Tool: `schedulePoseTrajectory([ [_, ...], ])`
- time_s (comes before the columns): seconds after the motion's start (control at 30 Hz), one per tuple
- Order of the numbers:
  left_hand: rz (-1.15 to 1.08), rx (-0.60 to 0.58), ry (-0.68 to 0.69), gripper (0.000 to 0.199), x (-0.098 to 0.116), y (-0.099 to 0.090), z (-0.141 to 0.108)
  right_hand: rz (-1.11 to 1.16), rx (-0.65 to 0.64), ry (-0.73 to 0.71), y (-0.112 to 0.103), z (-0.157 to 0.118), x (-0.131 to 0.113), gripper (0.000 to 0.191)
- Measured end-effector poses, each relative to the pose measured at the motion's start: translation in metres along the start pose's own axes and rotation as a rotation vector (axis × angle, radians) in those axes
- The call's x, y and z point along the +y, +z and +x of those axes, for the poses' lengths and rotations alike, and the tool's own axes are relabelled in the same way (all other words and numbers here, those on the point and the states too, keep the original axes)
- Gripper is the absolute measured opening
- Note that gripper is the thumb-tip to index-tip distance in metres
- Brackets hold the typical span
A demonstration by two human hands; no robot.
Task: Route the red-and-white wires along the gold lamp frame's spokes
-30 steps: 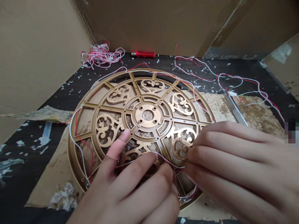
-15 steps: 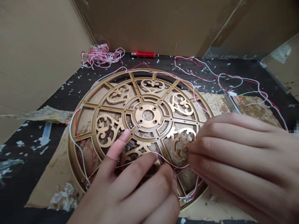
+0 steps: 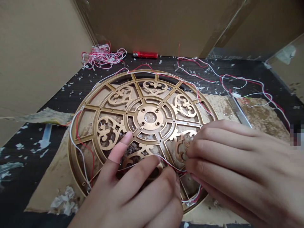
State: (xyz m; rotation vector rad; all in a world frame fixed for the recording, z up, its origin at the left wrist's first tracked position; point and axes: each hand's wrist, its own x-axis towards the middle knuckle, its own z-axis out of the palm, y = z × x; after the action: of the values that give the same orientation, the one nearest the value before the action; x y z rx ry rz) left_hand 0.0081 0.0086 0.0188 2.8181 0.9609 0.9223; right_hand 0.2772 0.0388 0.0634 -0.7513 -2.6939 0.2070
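A round bronze-coloured openwork frame [image 3: 150, 121] with scroll inserts lies flat in front of me. Red and white wire [image 3: 79, 148] runs along its rim. My left hand [image 3: 140, 193] rests over the near part of the frame. Its outer finger, wrapped in pink tape or a finger cot, is stretched out; the other fingers curl in around the wire. At the right side, my right hand [image 3: 228, 161] has its fingers pressed together on the same wire, a short stretch of which shows between the hands. Both sets of fingertips are mostly hidden.
Worn cardboard [image 3: 47, 186] lies under the frame on a dark table [image 3: 66, 79]. Behind are a tangled wire bundle [image 3: 102, 57], a red lighter [image 3: 145, 54] and loose wire [image 3: 256, 80]. A flat metal strip [image 3: 241, 112] lies at right. Cardboard walls [image 3: 152, 25] enclose the back and sides.
My right hand has shifted a little to the left and down, closer to my left hand, uncovering more of the metal strip. My left hand has stayed put.
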Motion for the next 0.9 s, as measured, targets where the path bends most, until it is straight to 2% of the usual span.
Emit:
schedulePoseTrajectory([
  [0.13,-0.006,-0.011,0.008,0.026,0.000,0.002,-0.003,-0.008,0.052,-0.020,0.005,-0.002,0.005,0.014],
  [0.3,0.011,0.004,0.003,0.026,-0.003,0.003,-0.004,0.010,0.037,-0.033,0.010,-0.008,0.008,0.028],
  [0.63,0.025,0.028,-0.009,0.027,-0.002,0.001,-0.003,0.025,0.038,-0.049,0.016,-0.003,0.011,0.030],
  [0.77,0.090,-0.085,0.055,0.009,-0.004,0.000,-0.003,0.029,0.040,-0.054,0.015,-0.004,0.011,0.030],
  [0.9,0.100,-0.155,0.078,0.019,-0.005,0.001,0.001,0.039,0.039,-0.054,0.012,-0.003,0.010,0.027],
])
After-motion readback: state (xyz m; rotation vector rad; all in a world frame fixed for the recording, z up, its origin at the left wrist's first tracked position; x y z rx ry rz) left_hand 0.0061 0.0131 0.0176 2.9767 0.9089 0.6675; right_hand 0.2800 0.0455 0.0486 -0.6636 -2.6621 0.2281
